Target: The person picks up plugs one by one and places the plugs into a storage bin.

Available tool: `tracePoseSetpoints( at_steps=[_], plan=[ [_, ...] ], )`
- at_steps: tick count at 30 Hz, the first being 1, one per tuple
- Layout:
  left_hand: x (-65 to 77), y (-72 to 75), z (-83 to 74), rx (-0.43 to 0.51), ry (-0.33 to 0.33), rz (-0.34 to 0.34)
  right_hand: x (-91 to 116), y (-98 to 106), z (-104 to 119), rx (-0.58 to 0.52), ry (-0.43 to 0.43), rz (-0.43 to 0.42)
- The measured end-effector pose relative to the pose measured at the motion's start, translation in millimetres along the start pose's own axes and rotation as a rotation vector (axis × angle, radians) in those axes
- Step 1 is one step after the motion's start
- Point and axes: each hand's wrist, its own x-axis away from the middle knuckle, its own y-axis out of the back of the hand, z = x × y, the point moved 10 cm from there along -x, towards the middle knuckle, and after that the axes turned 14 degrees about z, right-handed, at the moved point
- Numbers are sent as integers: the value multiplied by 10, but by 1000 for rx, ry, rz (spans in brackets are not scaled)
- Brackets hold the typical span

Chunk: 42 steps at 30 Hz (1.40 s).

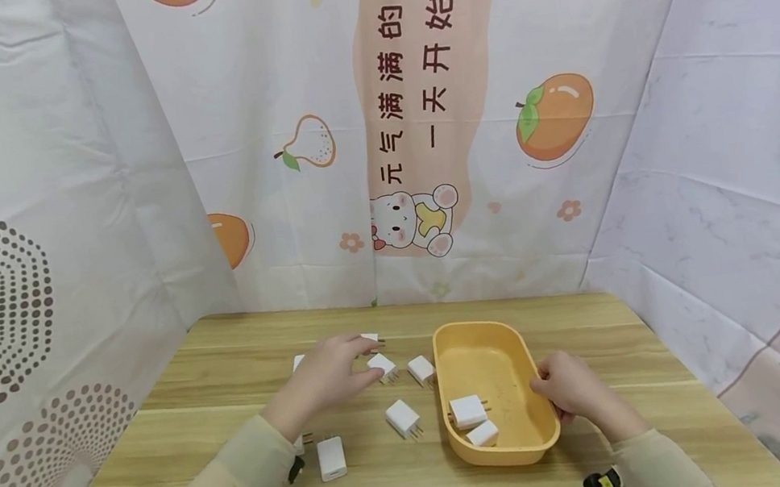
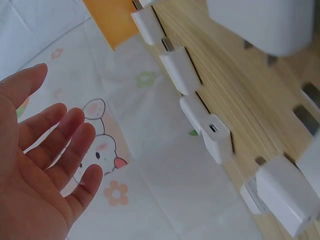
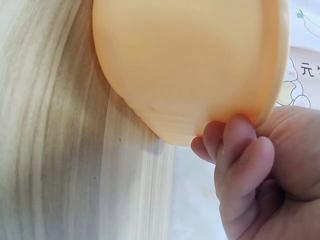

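Note:
My left hand (image 1: pixel 322 375) hovers over the table with its fingers loosely extended; the left wrist view shows its palm (image 2: pixel 40 170) holding nothing. Closest to its fingertips in the head view is a white charger plug (image 1: pixel 381 365), with another charger (image 1: pixel 421 370) just to the right. Nearer to me lie two more chargers, one (image 1: pixel 402 418) mid-table and one (image 1: pixel 332 458) by the left forearm. My right hand (image 1: pixel 574 385) pinches the right rim of a yellow plastic basin (image 1: pixel 484 354), thumb and curled fingers on its wall. Two chargers (image 1: pixel 467 411) rest inside the basin's near end.
The wooden table (image 1: pixel 229 361) carries other chargers partly hidden behind the left hand and forearm. Printed curtains (image 1: pixel 301 230) hang behind the table and along both sides. A black strap (image 1: pixel 601 486) sits at the right wrist.

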Motion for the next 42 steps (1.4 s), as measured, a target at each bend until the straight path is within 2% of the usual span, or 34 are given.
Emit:
tracePoseSetpoints(
  at_steps=[5, 12, 27, 42],
  plan=[
    [81, 44, 145, -21, 43, 1, 3, 15, 15, -4, 8, -4],
    [181, 115, 278, -16, 20, -39, 13, 16, 21, -5, 12, -3],
    [405, 126, 667, -7, 101, -20, 36, 12, 45, 7, 6, 3],
    [632, 159, 986, -11, 231, 52, 4, 1, 23, 5, 7, 7]
  ],
)
